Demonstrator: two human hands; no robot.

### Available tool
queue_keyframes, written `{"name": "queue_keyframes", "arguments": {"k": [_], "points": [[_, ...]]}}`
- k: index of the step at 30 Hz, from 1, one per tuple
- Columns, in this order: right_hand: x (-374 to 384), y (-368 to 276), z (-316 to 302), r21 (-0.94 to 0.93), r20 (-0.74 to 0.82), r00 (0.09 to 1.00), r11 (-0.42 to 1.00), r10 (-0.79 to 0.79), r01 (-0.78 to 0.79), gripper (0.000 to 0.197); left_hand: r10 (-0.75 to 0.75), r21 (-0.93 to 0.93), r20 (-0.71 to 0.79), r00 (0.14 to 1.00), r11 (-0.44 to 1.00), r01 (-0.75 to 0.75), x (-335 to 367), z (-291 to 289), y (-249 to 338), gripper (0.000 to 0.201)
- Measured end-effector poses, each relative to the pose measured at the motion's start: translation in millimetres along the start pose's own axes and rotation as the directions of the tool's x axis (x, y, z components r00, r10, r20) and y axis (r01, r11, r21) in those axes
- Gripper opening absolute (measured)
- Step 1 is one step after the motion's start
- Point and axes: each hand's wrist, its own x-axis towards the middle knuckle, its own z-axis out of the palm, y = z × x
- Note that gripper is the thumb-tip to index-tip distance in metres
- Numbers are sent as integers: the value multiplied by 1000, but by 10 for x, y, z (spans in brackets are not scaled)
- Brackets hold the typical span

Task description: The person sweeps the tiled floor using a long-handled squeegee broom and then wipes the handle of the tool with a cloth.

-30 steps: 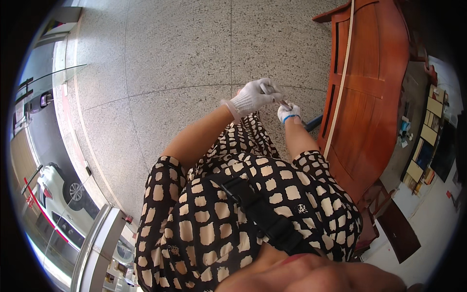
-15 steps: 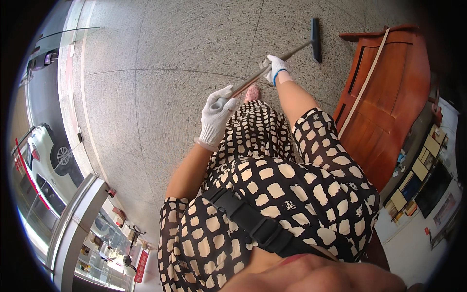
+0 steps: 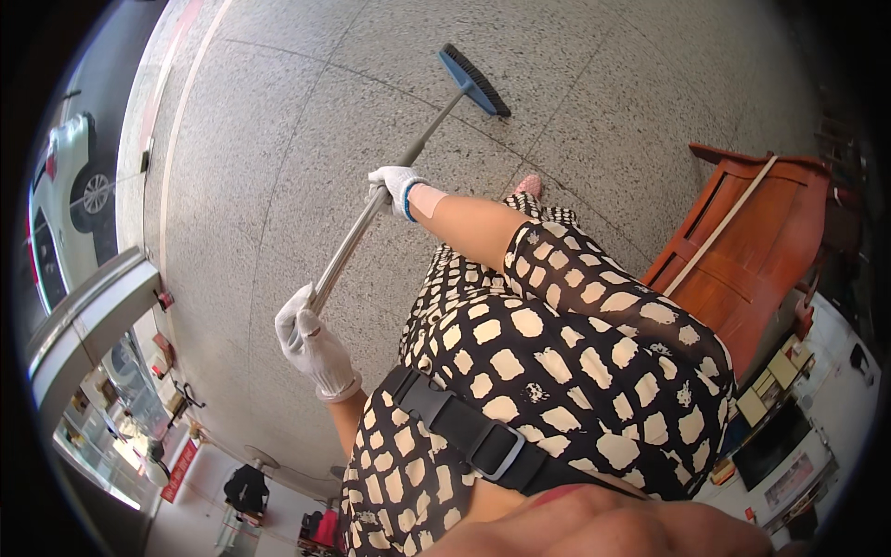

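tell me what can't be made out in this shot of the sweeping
Head view only:
- Top end of the grey metal broom handle: wrapped inside the white-gloved left hand.
- Blue broom head: bristle tips too small to judge floor contact.
- Feet: covered by the black-and-cream patterned dress.
- White-gloved right hand: palm faces away.

Bright even daylight, sharp centre, fisheye-bent edges

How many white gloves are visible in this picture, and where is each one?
2. One white glove is on the left hand, gripping the upper end of the broom handle. The other is on the right hand, gripping the handle farther down, nearer the blue brush head.
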Motion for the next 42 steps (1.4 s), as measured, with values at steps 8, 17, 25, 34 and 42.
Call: {"name": "queue_keyframes", "arguments": {"k": [8, 17, 25, 34, 42], "points": [[-378, 632, 821, 101, 70, 996, 993, 52, -59, 21, 221, 83, -33, 975, 972, -218, 110, -869, 281, 23], [-646, 251, -14, 468, -45, 994, 882, 97, -65, 17, -27, -300, 263, 964, 948, 108, 866, -553, -23, 19], [0, -165, -292, 645, -275, 950, 761, 148, 68, 11, -264, -309, 526, 809, 827, 470, 1792, 259, -406, 21], [751, -1093, 1553, 548, -82, 966, 821, 245, -162, 9, -171, -320, 341, 924, 904, 285, 3502, 111, 142, 15], [1187, -1811, 3563, 326, 110, 973, 917, 204, -229, 15, 132, -230, 120, 984, 968, -102, 4530, -276, 532, 20]]}}
